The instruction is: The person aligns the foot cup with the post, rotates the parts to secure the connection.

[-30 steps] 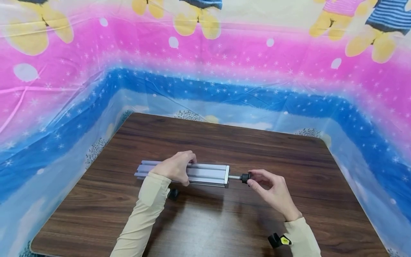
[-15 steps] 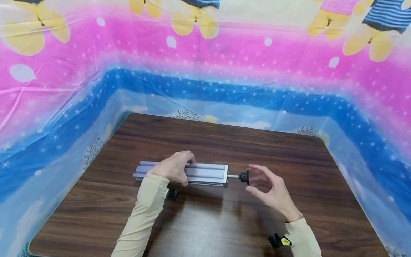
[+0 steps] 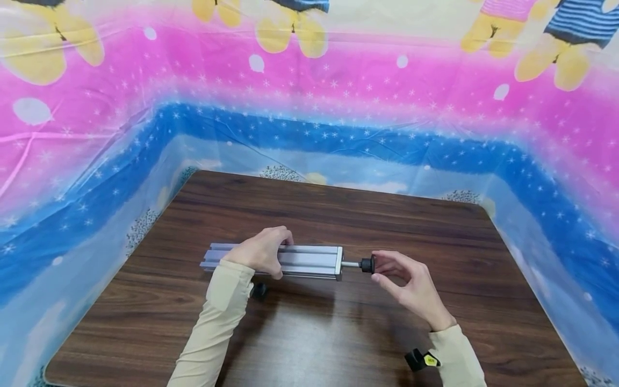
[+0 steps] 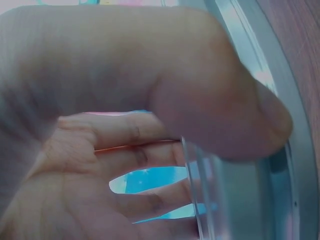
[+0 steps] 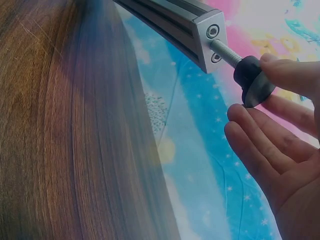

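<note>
My left hand (image 3: 263, 251) grips a silver aluminium extrusion profile (image 3: 311, 260) from above, its thumb along the near side. Grooves run down the profile's length, and the left wrist view shows the thumb pressed against the metal (image 4: 245, 200). From the plate on its right end, which has two screws, a threaded rod (image 5: 226, 52) sticks out. That rod carries a black round levelling foot (image 3: 367, 264). Thumb and fingers of my right hand (image 3: 411, 282) pinch the rim of the foot (image 5: 257, 85); the other fingers spread loosely beneath.
A dark wood-grain table (image 3: 309, 209) lies beneath the profile. Behind it and at both sides hangs a pink and blue patterned cloth (image 3: 300, 123). Black camera mounts sit at both wrists, the right one (image 3: 420, 360) bearing a yellow label.
Half a second ago my right fingers were spread apart around the foot; now they have closed on its rim again. The left hand and the profile stay almost in place.
</note>
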{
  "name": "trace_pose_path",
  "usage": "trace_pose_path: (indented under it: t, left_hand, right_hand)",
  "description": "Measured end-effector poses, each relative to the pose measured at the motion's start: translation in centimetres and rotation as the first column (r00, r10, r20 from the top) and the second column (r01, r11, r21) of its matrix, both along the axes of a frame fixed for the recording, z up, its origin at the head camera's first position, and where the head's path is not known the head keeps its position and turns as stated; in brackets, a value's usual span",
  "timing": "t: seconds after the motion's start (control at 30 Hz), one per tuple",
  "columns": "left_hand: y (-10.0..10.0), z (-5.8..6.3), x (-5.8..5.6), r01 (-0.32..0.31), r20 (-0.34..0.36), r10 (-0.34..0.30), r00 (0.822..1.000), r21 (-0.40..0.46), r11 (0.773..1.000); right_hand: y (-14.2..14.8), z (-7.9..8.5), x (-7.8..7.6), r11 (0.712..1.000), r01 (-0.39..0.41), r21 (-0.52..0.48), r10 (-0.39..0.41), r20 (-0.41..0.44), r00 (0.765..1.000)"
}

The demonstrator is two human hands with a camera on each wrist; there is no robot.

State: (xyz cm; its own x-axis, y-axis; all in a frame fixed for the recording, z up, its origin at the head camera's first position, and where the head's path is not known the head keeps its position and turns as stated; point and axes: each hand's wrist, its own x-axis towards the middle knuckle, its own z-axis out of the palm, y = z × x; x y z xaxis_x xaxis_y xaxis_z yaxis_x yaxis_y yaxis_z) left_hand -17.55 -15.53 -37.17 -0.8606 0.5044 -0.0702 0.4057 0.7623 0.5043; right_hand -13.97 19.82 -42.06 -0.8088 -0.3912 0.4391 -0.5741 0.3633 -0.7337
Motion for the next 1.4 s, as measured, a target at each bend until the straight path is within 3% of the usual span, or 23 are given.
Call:
trace_pose_path:
  t: [0.23,0.53,0.63,0.83,0.97,1.13,1.4]
  left_hand:
    - [0.25,-0.09,-0.08,0.005,0.007,-0.005,1.0,-0.004,1.0]
    - [0.42,-0.09,0.11,0.007,0.016,-0.007,1.0,-0.008,1.0]
    - [0.44,0.04,0.14,0.006,0.015,-0.006,1.0,-0.009,1.0]
    - [0.53,0.19,0.09,0.007,0.019,-0.007,1.0,-0.009,1.0]
    - [0.57,0.16,0.07,0.01,0.02,-0.01,1.0,-0.01,1.0]
    - [0.6,0.13,0.03,0.016,0.014,-0.015,1.0,-0.012,1.0]
    - [0.7,0.31,0.11,0.005,0.019,-0.005,1.0,-0.019,1.0]
  right_hand:
    - [-0.02,-0.05,0.05,0.997,0.071,0.044,-0.073,0.036,0.997]
    - [-0.01,0.07,0.04,0.996,0.075,0.057,-0.083,0.149,0.985]
    - [0.06,0.1,0.16,0.996,0.059,0.071,-0.067,0.128,0.989]
    - [0.07,0.2,0.32,0.999,-0.04,0.002,0.04,-0.01,0.999]
    - [0.12,0.2,0.24,0.997,-0.068,-0.031,0.067,-0.025,0.997]
    - [0.21,0.14,0.18,0.998,-0.057,-0.022,0.057,-0.023,0.998]
    - [0.23,0.01,0.19,0.999,0.035,0.04,-0.035,0.006,0.999]
